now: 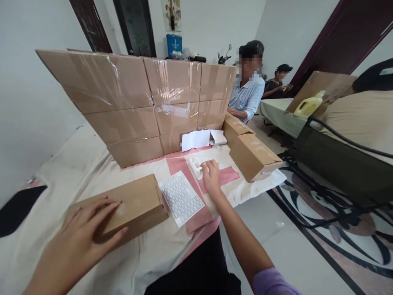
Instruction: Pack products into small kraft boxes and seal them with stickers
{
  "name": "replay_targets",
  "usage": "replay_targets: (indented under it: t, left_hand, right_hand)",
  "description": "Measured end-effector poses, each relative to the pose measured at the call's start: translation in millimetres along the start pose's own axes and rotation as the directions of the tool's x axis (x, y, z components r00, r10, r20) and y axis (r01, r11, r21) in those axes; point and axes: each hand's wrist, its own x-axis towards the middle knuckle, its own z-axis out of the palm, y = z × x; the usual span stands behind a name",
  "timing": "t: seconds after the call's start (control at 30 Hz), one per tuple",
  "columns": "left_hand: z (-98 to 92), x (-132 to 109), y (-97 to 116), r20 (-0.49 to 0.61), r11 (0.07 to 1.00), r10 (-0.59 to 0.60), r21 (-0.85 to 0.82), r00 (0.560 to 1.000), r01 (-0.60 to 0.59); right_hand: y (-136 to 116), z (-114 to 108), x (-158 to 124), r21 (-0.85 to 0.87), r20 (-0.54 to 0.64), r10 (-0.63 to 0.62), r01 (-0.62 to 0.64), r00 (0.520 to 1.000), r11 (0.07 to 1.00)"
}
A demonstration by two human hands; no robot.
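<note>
My left hand (82, 233) lies spread on a brown cardboard box (135, 194), with the thumb along its near side. Fingers pinched together, my right hand (211, 176) is closed at the end of a small white tape dispenser (195, 167). Any strip of tape between those fingertips is too small to make out. Between the two hands, a white sheet of labels (181, 198) with rows of dark-outlined rounded shapes lies flat on the cloth, close to the box's right end.
Taped cardboard boxes (176, 86) stand stacked like a wall at the back. White papers (196, 139) lean at their foot. More boxes (254, 155) line the right edge of the cloth-covered surface (132, 262). A person (250, 90) sits behind them; another (278, 84) is farther back.
</note>
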Motion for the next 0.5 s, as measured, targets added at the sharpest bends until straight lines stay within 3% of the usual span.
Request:
replay_targets:
  t: [0.07,0.17,0.3,0.5]
  left_hand:
    - [4.2,10.2,-22.0,0.010,0.999,-0.015,-0.033,1.000,0.016]
    - [11.0,28.5,-41.8,-0.037,0.997,0.011,-0.077,0.999,-0.014]
    - [16.9,42.7,-43.2,-0.111,0.996,0.025,-0.087,0.993,-0.035]
    - [20.5,40.3,-38.8,-0.112,0.997,0.069,0.039,0.991,-0.065]
  right_hand:
    - [15.4,-21.8,28.7,-0.073,0.012,0.093,-0.092,0.996,0.993]
    - [25.9,-27.7,51.4,-0.133,0.121,0.246,-0.229,0.962,0.964]
    - [26.0,-16.5,57.5,-0.185,0.184,0.394,-0.362,0.900,0.914]
    - [12.7,-17.9,82.1,-0.169,0.317,0.523,-0.496,0.791,0.852]
